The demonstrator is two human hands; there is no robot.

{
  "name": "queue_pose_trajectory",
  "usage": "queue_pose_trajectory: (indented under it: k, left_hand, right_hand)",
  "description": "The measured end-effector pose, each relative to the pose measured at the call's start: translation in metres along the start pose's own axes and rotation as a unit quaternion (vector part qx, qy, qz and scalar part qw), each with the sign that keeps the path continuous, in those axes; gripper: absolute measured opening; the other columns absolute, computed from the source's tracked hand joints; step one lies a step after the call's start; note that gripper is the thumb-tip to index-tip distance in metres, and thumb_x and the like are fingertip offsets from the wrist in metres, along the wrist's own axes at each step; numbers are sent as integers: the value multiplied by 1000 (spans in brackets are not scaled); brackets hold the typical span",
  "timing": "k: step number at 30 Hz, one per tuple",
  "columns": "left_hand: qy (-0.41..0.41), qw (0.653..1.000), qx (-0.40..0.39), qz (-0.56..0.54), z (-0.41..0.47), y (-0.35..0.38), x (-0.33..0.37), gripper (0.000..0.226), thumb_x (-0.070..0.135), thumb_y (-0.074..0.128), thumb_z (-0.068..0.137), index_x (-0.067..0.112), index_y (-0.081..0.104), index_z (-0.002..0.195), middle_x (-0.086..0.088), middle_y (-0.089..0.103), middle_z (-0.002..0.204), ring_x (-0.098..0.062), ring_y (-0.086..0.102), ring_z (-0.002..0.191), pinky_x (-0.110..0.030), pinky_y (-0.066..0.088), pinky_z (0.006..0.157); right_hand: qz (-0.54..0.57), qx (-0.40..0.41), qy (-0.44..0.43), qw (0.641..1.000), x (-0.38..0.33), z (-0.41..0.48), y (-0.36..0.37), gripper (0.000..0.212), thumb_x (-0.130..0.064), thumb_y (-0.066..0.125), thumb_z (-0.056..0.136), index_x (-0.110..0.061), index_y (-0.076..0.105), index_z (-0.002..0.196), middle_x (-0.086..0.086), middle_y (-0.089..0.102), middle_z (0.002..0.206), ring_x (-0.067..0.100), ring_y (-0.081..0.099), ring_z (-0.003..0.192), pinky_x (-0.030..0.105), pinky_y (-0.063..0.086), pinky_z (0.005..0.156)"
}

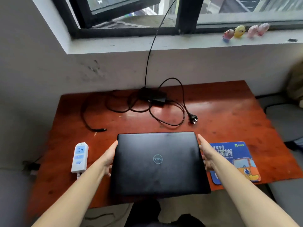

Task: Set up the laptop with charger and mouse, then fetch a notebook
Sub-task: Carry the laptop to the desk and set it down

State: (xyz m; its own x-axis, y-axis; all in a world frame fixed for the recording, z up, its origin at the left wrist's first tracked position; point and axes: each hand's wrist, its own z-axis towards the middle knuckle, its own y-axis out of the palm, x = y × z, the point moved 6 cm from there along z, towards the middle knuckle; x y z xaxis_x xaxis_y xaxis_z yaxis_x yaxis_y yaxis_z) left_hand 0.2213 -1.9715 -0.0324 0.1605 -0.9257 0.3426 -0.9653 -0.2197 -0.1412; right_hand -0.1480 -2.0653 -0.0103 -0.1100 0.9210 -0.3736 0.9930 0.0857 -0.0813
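Note:
A closed black laptop [158, 163] with a round logo on its lid lies at the near edge of the red-brown table [229, 115]. My left hand [109, 158] grips its left side and my right hand [207, 155] grips its right side. The black charger brick [154, 96] sits at the back of the table amid loops of cable. Its wall plug [193, 119] lies right of centre and its barrel tip [100, 129] lies to the left. No mouse or notebook is in view.
A white power strip [79, 157] lies left of the laptop. A blue mouse pad [236, 161] lies to its right, partly under my right hand. Small toy figures [239, 31] stand on the windowsill. A black cable [152, 45] hangs from the window.

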Motion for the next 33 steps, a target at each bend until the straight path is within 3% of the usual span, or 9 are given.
queue_pose_trajectory:
  k: [2, 4, 6, 8, 14, 17, 21, 28, 33]
  left_hand:
    - [-6, 1000, 3, -5, 8, 1, 17, 86, 83, 34, 83, 24, 47, 144, -10, 50, 143, -32, 49, 118, -50, 35, 98]
    - [-16, 1000, 9, -8, 19, 1, 30, 84, 81, 35, 84, 24, 48, 143, -8, 51, 143, -32, 50, 120, -45, 34, 92]
    - [-25, 1000, 14, -14, 25, 2, 38, 86, 81, 37, 82, 21, 49, 142, -9, 53, 140, -33, 49, 123, -47, 35, 96]
    - [-32, 999, 15, -21, 30, 5, 44, 87, 81, 39, 81, 17, 51, 139, -9, 59, 121, -33, 55, 104, -47, 38, 94]
    - [-35, 996, 26, -73, 32, 19, 41, 78, 77, 39, 85, 16, 59, 130, -4, 64, 116, -22, 56, 81, -35, 43, 67]
    - [-29, 995, 12, -95, 35, 24, 40, 77, 75, 40, 86, 14, 62, 127, -8, 61, 134, -28, 62, 101, -40, 48, 89]
    - [-16, 995, 20, -100, 37, 28, 37, 87, 77, 43, 81, 17, 50, 143, -9, 53, 145, -32, 51, 130, -47, 35, 114]
    - [11, 993, 9, -115, 37, 36, 37, 83, 77, 43, 80, 19, 58, 136, -7, 59, 139, -31, 55, 125, -50, 36, 114]
    - [29, 993, 62, -98, 32, 37, 38, 101, 87, 41, 71, 23, 39, 150, -5, 34, 159, -30, 35, 144, -53, 28, 118]
  right_hand:
    - [22, -12, 7, 1000, -12, 11, 10, 84, -84, 35, 86, -19, 76, 51, 6, 64, 45, 22, 58, 32, 22, 46, 35]
    - [29, -15, 4, 999, -21, 26, 15, 84, -82, 34, 88, -21, 79, 53, 6, 68, 49, 21, 61, 33, 22, 45, 33]
    - [19, -4, -10, 1000, -29, 39, 15, 77, -82, 35, 87, -28, 80, 59, 2, 76, 66, 17, 70, 46, 21, 51, 43]
    - [13, 5, -26, 1000, -41, 51, 12, 71, -83, 37, 86, -31, 82, 66, -2, 79, 76, 13, 73, 55, 21, 51, 53]
    - [-16, 0, -35, 999, -48, 75, 10, 83, -88, 51, 68, -23, 77, 113, 3, 75, 117, 27, 66, 115, 44, 44, 110]
    - [-13, -5, -24, 1000, -47, 79, 8, 88, -88, 53, 68, -22, 72, 122, 5, 72, 125, 29, 64, 118, 49, 43, 111]
    - [-11, 4, -20, 1000, -47, 80, 7, 97, -91, 53, 63, -23, 66, 131, 6, 66, 134, 29, 59, 124, 50, 42, 112]
    - [-27, 36, -23, 999, -44, 75, 2, 104, -90, 52, 63, -25, 53, 144, 4, 53, 148, 29, 48, 134, 49, 36, 115]
    - [-41, 71, -36, 996, -44, 77, 1, 101, -86, 53, 67, -26, 48, 148, 6, 43, 155, 31, 39, 142, 50, 33, 118]
